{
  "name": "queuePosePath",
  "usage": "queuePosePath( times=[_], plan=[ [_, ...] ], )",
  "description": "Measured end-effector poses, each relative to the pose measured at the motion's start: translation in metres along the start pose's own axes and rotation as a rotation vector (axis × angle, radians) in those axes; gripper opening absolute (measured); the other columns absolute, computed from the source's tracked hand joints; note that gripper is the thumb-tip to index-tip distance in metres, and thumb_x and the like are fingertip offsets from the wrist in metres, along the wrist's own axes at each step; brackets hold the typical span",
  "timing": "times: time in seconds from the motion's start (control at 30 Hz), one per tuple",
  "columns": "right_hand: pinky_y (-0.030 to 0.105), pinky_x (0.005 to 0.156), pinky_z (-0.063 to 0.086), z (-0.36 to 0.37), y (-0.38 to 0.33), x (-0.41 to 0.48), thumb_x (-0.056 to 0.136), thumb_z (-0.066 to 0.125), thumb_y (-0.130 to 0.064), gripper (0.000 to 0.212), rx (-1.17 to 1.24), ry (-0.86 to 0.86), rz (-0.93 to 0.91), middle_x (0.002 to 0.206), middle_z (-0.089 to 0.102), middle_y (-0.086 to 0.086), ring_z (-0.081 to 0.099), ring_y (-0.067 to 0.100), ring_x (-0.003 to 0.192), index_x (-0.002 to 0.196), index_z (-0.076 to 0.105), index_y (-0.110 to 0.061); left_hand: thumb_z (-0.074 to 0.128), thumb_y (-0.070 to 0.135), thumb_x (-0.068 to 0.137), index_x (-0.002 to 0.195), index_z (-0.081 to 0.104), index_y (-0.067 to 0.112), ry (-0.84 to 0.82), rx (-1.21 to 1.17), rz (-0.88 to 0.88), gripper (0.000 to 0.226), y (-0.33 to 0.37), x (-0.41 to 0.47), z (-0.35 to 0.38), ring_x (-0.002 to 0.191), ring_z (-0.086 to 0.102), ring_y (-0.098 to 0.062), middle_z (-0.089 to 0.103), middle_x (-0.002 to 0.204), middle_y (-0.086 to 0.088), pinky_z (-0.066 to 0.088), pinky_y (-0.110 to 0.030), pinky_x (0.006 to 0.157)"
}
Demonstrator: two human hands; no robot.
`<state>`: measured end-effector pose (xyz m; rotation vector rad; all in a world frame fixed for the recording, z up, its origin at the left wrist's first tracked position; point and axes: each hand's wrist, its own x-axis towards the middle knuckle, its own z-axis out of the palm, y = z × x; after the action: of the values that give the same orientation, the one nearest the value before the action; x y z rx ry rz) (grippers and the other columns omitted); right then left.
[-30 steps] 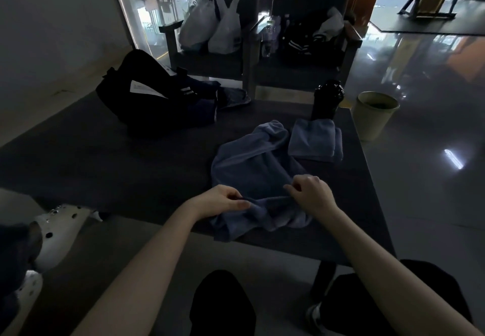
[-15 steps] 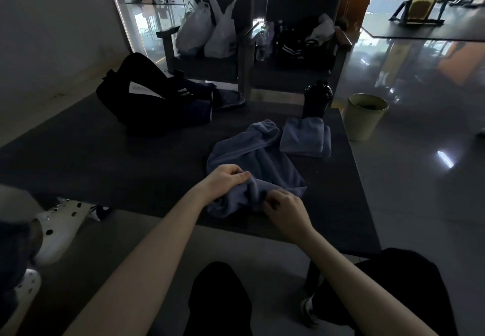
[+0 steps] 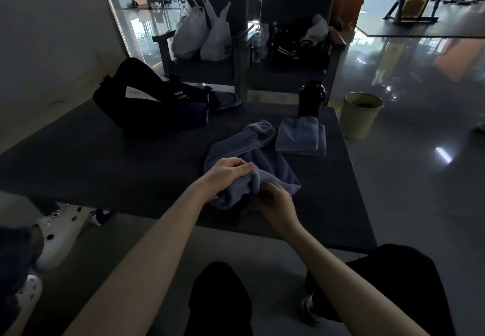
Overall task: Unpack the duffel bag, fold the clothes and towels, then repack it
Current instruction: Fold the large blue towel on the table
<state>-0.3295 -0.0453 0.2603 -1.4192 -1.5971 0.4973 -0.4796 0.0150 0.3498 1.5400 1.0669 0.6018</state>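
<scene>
**A:** Left grip (image 3: 231, 171) is clenched on a wad of the towel (image 3: 270, 162), which lies crumpled on the surface (image 3: 105, 157) under and just beyond both grips. What could go sideways?

**B:** Mostly a lopsided fold, I'd guess. It's held by a bunch, not by corners, so the edges won't line up. The bunch by the right grip (image 3: 277, 203) sits near the surface's front edge, so a sloppy hold could let it slide to the floor. A big shake-out might also knock the folded towel (image 3: 299, 136) and bottle (image 3: 311, 99) beyond the grips.

**A:** And the right grip?

**B:** It's curled against the towel's near fold, but the fingertips are in shadow, so I can't tell if they're pinching cloth. The duffel (image 3: 136, 104), beyond and left of the left grip, is one dark blob. No idea what's inside.
</scene>
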Motion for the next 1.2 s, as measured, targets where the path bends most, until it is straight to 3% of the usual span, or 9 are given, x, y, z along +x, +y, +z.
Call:
queuePosePath(
  times=[0.2, 0.3, 0.47, 0.6, 0.7, 0.83, 0.93, 1.07, 1.2],
  plan=[
    [0.012, 0.048, 0.042, -0.027, -0.01, 0.002, 0.09, 0.051, -0.001, 0.014, 0.25, 0.093, 0.295, 0.069, 0.056, 0.007, 0.053, 0.01, 0.055, 0.081, 0.048, -0.011, 0.061, 0.034, 0.091, 0.093, 0.067, 0.01, -0.002, 0.209, 0.008, 0.024, -0.001, -0.001, -0.009, 0.077, 0.057, -0.007, 0.062, 0.082, 0.002, 0.044, -0.019, 0.068],
    [0.009, 0.05, 0.039, -0.052, 0.003, 0.009, 0.087, 0.057, -0.003, 0.009, 0.093, 0.12, 0.3, 0.07, 0.054, -0.002, 0.05, 0.007, 0.062, 0.084, 0.05, -0.009, 0.067, 0.042, 0.085, 0.092, 0.066, 0.018, -0.149, 0.457, -0.1, 0.026, -0.004, -0.001, -0.013, 0.075, 0.057, -0.009, 0.062, 0.083, 0.003, 0.042, -0.023, 0.066],
    [0.024, 0.059, 0.046, -0.09, 0.025, 0.012, 0.08, 0.073, -0.018, 0.02, -0.027, -0.236, 0.293, 0.064, 0.061, -0.006, 0.057, 0.008, 0.063, 0.065, 0.06, -0.023, 0.059, 0.049, 0.088, 0.098, 0.068, 0.019, -0.352, 0.627, -0.236, 0.033, -0.01, 0.0, -0.003, 0.079, 0.058, -0.013, 0.065, 0.091, 0.0, 0.044, -0.025, 0.065],
    [0.014, 0.052, 0.037, -0.104, 0.023, 0.008, 0.082, 0.072, -0.034, 0.03, -0.029, -0.525, 0.4, 0.046, 0.053, -0.015, 0.046, -0.004, 0.048, 0.057, 0.06, -0.023, 0.051, 0.048, 0.094, 0.084, 0.064, 0.018, -0.436, 0.687, -0.306, 0.034, -0.015, 0.003, 0.005, 0.069, 0.052, -0.009, 0.059, 0.078, 0.004, 0.041, -0.021, 0.062],
    [0.018, 0.059, 0.042, -0.101, 0.024, 0.008, 0.084, 0.062, -0.052, 0.039, -0.14, -0.718, 0.441, 0.056, 0.058, -0.011, 0.052, 0.001, 0.056, 0.064, 0.066, -0.019, 0.044, 0.049, 0.097, 0.092, 0.067, 0.02, -0.382, 0.65, -0.348, 0.038, -0.022, 0.01, 0.007, 0.069, 0.054, -0.011, 0.061, 0.079, 0.004, 0.043, -0.024, 0.065],
    [0.023, 0.054, 0.044, -0.081, 0.03, 0.021, 0.088, 0.065, -0.032, 0.032, -0.084, -0.486, 0.444, 0.053, 0.056, -0.005, 0.051, 0.01, 0.053, 0.062, 0.063, -0.015, 0.049, 0.036, 0.097, 0.108, 0.066, 0.014, -0.151, 0.622, -0.219, 0.03, -0.04, 0.029, 0.004, 0.091, 0.062, -0.016, 0.067, 0.1, -0.001, 0.048, -0.027, 0.077],
    [0.032, 0.069, 0.054, -0.063, 0.035, 0.035, 0.086, 0.065, -0.023, 0.008, -0.195, -0.32, 0.307, 0.076, 0.067, -0.003, 0.061, 0.012, 0.071, 0.084, 0.07, -0.017, 0.052, 0.027, 0.096, 0.122, 0.06, 0.017, -0.008, 0.696, -0.124, 0.029, -0.053, 0.047, -0.001, 0.111, 0.055, -0.016, 0.056, 0.124, 0.002, 0.045, -0.027, 0.091],
    [0.036, 0.107, 0.034, -0.042, 0.043, 0.06, 0.089, 0.062, -0.031, 0.05, -0.44, -0.447, 0.218, 0.145, 0.043, -0.001, 0.038, 0.022, 0.132, 0.136, 0.05, -0.02, 0.051, 0.03, 0.096, 0.142, 0.042, 0.021, 0.016, 0.825, -0.123, 0.048, -0.076, 0.073, -0.012, 0.135, 0.034, -0.019, 0.032, 0.151, 0.005, 0.033, -0.042, 0.11],
    [0.039, 0.113, 0.025, -0.017, 0.055, 0.089, 0.093, 0.053, -0.038, 0.061, -0.514, -0.463, 0.207, 0.155, 0.025, -0.002, 0.025, 0.021, 0.141, 0.147, 0.03, -0.023, 0.047, 0.034, 0.098, 0.145, 0.035, 0.019, 0.137, 0.834, -0.116, 0.051, -0.088, 0.102, -0.024, 0.137, 0.031, -0.021, 0.03, 0.152, 0.001, 0.034, -0.041, 0.108]
  ],
)
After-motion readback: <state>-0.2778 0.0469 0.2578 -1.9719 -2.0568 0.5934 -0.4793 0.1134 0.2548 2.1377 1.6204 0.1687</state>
